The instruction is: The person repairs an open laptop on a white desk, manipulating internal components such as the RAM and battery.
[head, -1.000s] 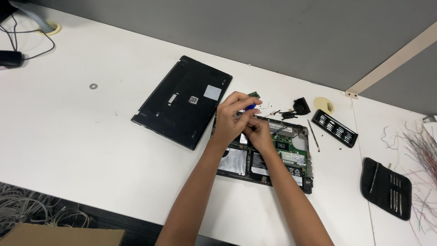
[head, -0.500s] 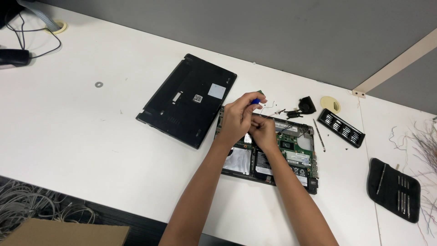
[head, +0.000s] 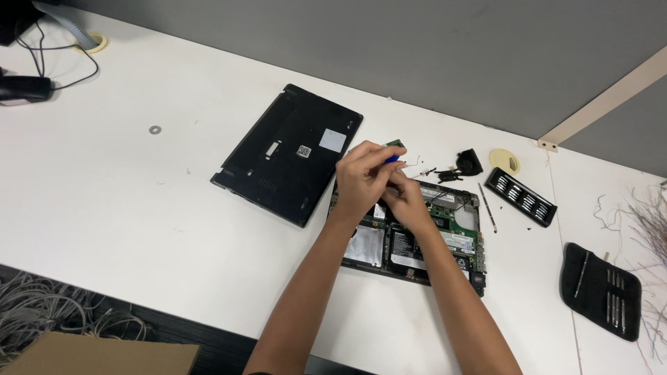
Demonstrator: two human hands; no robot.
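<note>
Opened laptop (head: 417, 236): on white table (head: 139, 208), boards bare, right of detached black cover (head: 288, 163).
Left hand (head: 365, 182): fingers pinched on blue-handled screwdriver (head: 390, 159), above laptop's rear edge.
Right hand (head: 406, 205): fingers curled down on boards beside driver; what they grip, cannot tell.
Handling, judged: driver light, stiff, slim, may slip; take by handle. Boards fragile; hold laptop by frame edges.
Nearby: bit holder (head: 520, 196), tool pouch (head: 601, 290), loose screws (head: 445, 173).

Opened laptop (head: 410, 236), board exposed, flat on table; blue-tipped tool (head: 391, 159), prob. screwdriver.
</note>
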